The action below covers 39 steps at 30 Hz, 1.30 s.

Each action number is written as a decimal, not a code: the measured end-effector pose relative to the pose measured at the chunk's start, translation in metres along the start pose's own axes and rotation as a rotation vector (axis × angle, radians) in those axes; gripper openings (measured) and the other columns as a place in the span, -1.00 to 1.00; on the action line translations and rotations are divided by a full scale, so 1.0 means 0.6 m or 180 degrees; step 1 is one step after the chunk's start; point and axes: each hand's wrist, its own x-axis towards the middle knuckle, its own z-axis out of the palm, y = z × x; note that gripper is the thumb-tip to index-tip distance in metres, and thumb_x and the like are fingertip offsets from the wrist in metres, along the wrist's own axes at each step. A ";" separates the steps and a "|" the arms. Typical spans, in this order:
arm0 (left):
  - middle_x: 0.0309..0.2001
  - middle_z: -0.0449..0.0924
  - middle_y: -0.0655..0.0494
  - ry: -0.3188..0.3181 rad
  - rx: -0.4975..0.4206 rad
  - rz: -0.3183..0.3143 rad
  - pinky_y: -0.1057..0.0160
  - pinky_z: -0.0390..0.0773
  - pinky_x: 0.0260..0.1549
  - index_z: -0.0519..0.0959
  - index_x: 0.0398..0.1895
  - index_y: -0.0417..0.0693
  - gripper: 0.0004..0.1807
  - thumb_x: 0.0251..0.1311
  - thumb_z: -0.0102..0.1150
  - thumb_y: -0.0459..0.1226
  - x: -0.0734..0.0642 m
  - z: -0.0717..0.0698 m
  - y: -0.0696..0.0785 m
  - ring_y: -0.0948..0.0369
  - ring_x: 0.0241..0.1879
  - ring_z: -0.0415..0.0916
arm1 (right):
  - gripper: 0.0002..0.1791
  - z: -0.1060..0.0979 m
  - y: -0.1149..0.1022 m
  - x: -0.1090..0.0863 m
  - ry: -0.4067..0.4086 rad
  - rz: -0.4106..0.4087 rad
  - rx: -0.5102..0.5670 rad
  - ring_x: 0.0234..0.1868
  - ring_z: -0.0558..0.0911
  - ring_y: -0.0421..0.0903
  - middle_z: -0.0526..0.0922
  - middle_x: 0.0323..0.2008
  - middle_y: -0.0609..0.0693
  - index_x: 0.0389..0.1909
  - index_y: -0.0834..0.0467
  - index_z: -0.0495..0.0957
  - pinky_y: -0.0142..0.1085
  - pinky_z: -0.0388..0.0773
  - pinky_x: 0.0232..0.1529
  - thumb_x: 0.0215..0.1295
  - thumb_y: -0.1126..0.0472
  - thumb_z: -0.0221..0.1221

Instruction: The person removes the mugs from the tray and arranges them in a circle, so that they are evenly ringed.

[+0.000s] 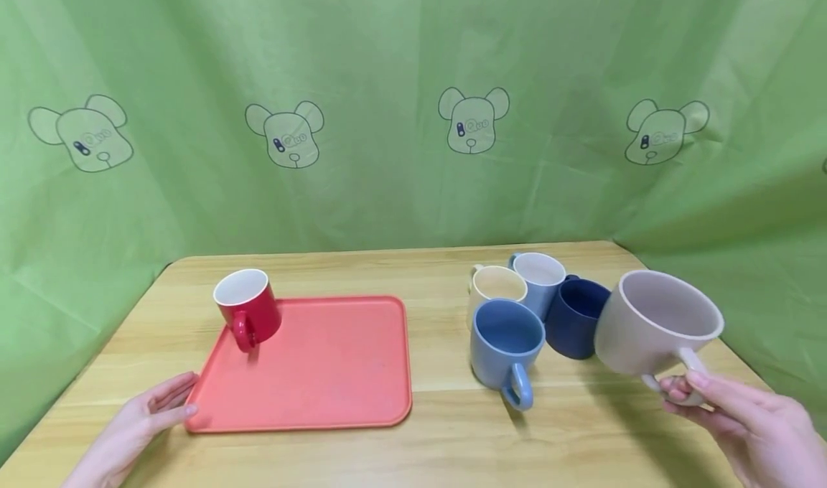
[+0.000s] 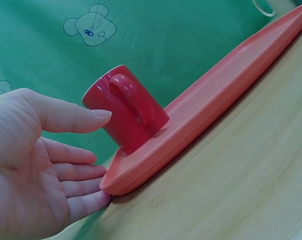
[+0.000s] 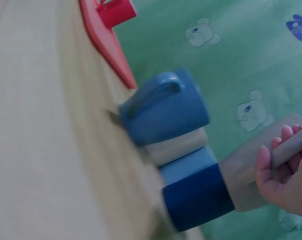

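My right hand (image 1: 752, 420) holds a pale grey mug (image 1: 652, 326) by its handle. The mug is raised above the table and tilted, its shadow falling below it; in the right wrist view the fingers curl round the handle. At the left, my left hand (image 1: 138, 423) touches the left front corner of a coral-red tray (image 1: 310, 373) with relaxed fingers. The left wrist view shows the fingertips at the tray's rim and the thumb (image 2: 75, 117) apart from it. A red mug (image 1: 261, 316) with a white inside stands on the tray's far left corner.
Right of the tray stand a medium-blue mug (image 1: 497, 359), a cream mug (image 1: 481, 298), a light-blue mug (image 1: 539, 294) and a navy mug (image 1: 571, 330), close together. Green curtains (image 1: 388, 186) with bear-head prints hang behind and beside the wooden table (image 1: 439, 445).
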 end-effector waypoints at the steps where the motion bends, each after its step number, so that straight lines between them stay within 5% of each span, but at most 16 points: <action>1: 0.36 -0.12 -0.39 0.0017 0.0021 0.0008 0.01 0.13 0.22 -0.12 0.35 -0.50 -0.24 0.30 0.00 -0.25 0.000 0.000 -0.001 0.04 0.30 0.01 | -0.49 -0.002 0.004 -0.004 0.0049 0.0046 -0.0044 -0.13 0.63 0.07 0.64 -0.20 0.31 -0.08 0.49 0.54 -0.16 0.55 -0.09 0.37 0.60 -0.44; 6: 0.35 -0.09 -0.38 0.0058 0.0018 0.0088 0.41 0.33 0.02 -0.09 0.35 -0.49 -0.26 0.29 0.01 -0.28 0.000 -0.002 -0.005 0.63 0.02 0.17 | -0.56 -0.008 0.026 -0.023 0.0496 0.0442 -0.0182 -0.18 0.65 0.03 0.68 -0.26 0.23 -0.16 0.39 0.61 -0.18 0.57 -0.12 0.41 0.51 -0.30; 8: 0.35 -0.09 -0.38 0.0056 -0.0007 0.0091 0.49 0.32 -0.04 -0.09 0.35 -0.49 -0.26 0.29 0.01 -0.28 0.000 -0.002 -0.006 0.73 -0.08 0.15 | -0.60 -0.010 0.032 -0.029 0.0710 0.0606 -0.0175 -0.20 0.66 0.02 0.68 -0.28 0.21 -0.17 0.35 0.64 -0.18 0.58 -0.14 0.42 0.47 -0.23; 18: 0.35 -0.08 -0.39 0.0043 0.0088 0.0041 0.45 0.32 0.00 -0.09 0.35 -0.50 -0.26 0.31 0.00 -0.25 0.001 -0.001 -0.002 -0.06 0.26 -0.04 | -0.64 -0.019 0.065 -0.036 0.0775 0.0681 -0.0351 -0.22 0.66 0.01 0.68 -0.31 0.20 -0.25 0.42 0.63 -0.17 0.59 -0.17 0.41 0.46 -0.18; 23: 0.36 -0.08 -0.37 0.0020 0.0075 0.0004 0.45 0.32 0.01 -0.10 0.36 -0.48 -0.25 0.30 0.01 -0.23 0.003 -0.002 -0.004 -0.07 0.29 -0.06 | -0.65 -0.022 0.074 -0.039 0.0869 0.0799 -0.0356 -0.23 0.66 0.02 0.68 -0.32 0.20 -0.26 0.38 0.64 -0.17 0.60 -0.18 0.41 0.44 -0.17; 30: 0.37 -0.12 -0.37 -0.0042 0.0057 -0.0109 0.05 0.18 0.20 -0.13 0.37 -0.46 -0.20 0.31 0.01 -0.16 0.004 -0.002 -0.005 -0.12 0.32 -0.06 | -0.66 -0.019 0.081 -0.040 0.0904 0.0858 -0.0379 -0.22 0.66 0.02 0.68 -0.32 0.20 -0.25 0.35 0.65 -0.17 0.60 -0.18 0.40 0.44 -0.14; 35: 0.37 -0.08 -0.36 0.0026 0.0072 -0.0075 0.23 0.30 0.14 -0.09 0.36 -0.46 -0.23 0.30 0.02 -0.20 0.004 -0.004 -0.008 0.10 0.27 0.11 | -0.63 -0.012 0.083 -0.034 0.0754 0.0832 -0.0432 -0.20 0.66 0.02 0.68 -0.29 0.21 -0.23 0.34 0.65 -0.18 0.59 -0.17 0.41 0.44 -0.18; 39: 0.36 -0.09 -0.38 0.0023 0.0090 -0.0034 0.33 0.33 0.09 -0.10 0.36 -0.48 -0.24 0.31 0.01 -0.21 0.002 -0.004 -0.006 0.05 0.28 0.06 | -0.60 -0.008 0.079 -0.028 0.0613 0.0868 -0.0403 -0.17 0.65 0.03 0.68 -0.29 0.20 -0.21 0.34 0.65 -0.19 0.58 -0.14 0.44 0.42 -0.22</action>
